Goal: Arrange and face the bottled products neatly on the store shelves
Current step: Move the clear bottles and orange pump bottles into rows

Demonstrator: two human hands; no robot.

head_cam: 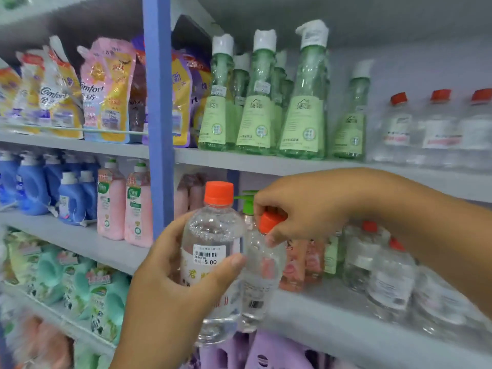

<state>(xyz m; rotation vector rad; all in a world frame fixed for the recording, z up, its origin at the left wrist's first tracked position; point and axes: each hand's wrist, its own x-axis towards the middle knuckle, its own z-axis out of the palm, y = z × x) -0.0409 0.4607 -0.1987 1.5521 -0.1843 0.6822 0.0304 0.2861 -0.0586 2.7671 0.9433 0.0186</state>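
Observation:
My left hand (170, 278) grips a clear bottle (213, 235) with an orange cap and a 5.00 price sticker, held upright in front of the middle shelf. Just to its right, my right hand (300, 206) pinches the orange cap of a second clear bottle (262, 270), which tilts slightly at the front edge of the shelf (332, 323). More clear bottles with red caps (386, 278) stand on the same shelf to the right.
Tall green bottles (303, 107) and clear red-capped bottles (439, 129) line the upper shelf. Pouches (106, 91) hang at upper left of a blue upright post (158, 115). Blue and pink detergent bottles (111, 201) fill the left shelves. Purple containers (266, 352) sit below.

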